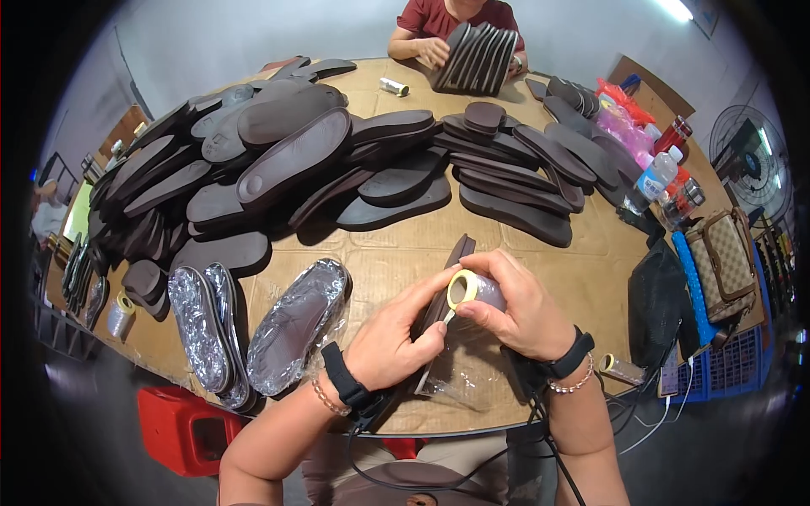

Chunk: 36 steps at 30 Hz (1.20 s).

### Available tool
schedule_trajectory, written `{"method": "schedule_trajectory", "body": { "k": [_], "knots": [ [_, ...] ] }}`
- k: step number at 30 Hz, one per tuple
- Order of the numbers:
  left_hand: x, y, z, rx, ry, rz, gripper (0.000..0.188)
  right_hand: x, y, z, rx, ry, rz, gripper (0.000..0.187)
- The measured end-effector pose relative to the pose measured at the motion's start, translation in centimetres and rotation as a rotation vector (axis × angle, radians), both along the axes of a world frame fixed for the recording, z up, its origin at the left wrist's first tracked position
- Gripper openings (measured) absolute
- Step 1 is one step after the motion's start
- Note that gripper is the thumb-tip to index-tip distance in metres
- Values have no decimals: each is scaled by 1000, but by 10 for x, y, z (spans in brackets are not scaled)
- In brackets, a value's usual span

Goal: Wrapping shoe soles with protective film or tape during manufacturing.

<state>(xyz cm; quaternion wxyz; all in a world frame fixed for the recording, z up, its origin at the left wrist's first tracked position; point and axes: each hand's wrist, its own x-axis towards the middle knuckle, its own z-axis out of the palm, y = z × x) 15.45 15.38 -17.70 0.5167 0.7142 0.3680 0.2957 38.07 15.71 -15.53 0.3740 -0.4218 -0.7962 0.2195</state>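
Observation:
In front of me, my right hand grips a small roll of clear plastic film with a pale yellow core ring. My left hand is closed round a dark shoe sole standing on edge, its thumb and fingertip pinching the film near the roll. A loose sheet of clear film hangs below the hands over the table's near edge. The lower part of the sole is hidden by my hands. Left of them lie a film-wrapped sole and a stack of wrapped soles.
A long heap of bare dark soles spreads over the cardboard-topped table. Across it, a person holds a row of soles. A water bottle and checked bag stand right; another film roll lies near the right edge.

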Motion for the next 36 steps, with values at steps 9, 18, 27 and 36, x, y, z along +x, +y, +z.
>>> {"method": "schedule_trajectory", "body": {
  "k": [9, 18, 27, 36],
  "knots": [
    [-3, 5, -3, 219, -14, -37, 75, 3, -3, 6, -287, 143, 2, 50],
    [0, 1, -5, 237, 37, -17, 76, -6, 0, 5, 154, -38, -257, 46],
    [-1, 1, -5, 216, 39, -25, 76, -9, 0, 3, 235, -94, -265, 47],
    [-1, 2, -6, 237, 35, -18, 76, -10, 0, 3, 228, -141, -263, 47]
  ]
}}
